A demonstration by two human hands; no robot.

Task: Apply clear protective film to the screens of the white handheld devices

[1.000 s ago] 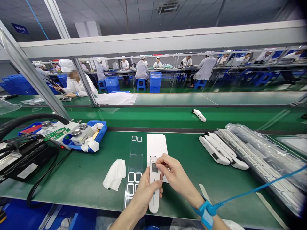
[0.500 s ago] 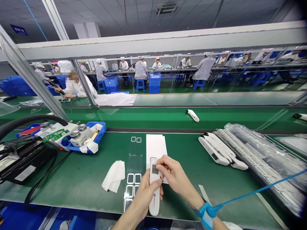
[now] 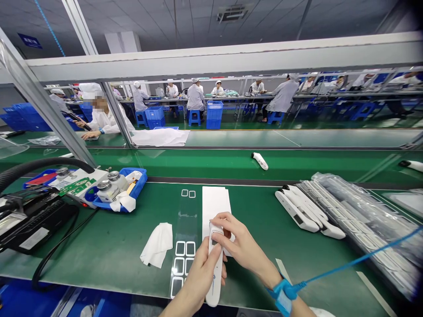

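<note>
A white handheld thermometer with a small dark screen stands tilted over the bench's front edge. Wrapped round its body is my left hand, closed, thumb lying along the front. My right hand grips the upper end, its thumb pressed over the screen and its fingers curled behind the head. Much of the screen is hidden by that thumb. Under and behind the hands lies a stack of white paper. To its left is a clear sheet with white square frame stickers on it.
A white cloth lies left of the sheet. Several thermometers and plastic-wrapped strips lie at right. One thermometer is on the green conveyor. A blue tray holds metal-topped bottles. A blue cord runs from my right wrist.
My right hand has moved from pinching at the screen's edge to gripping the thermometer's upper end, thumb on the screen. The thermometer on the conveyor has shifted left.
</note>
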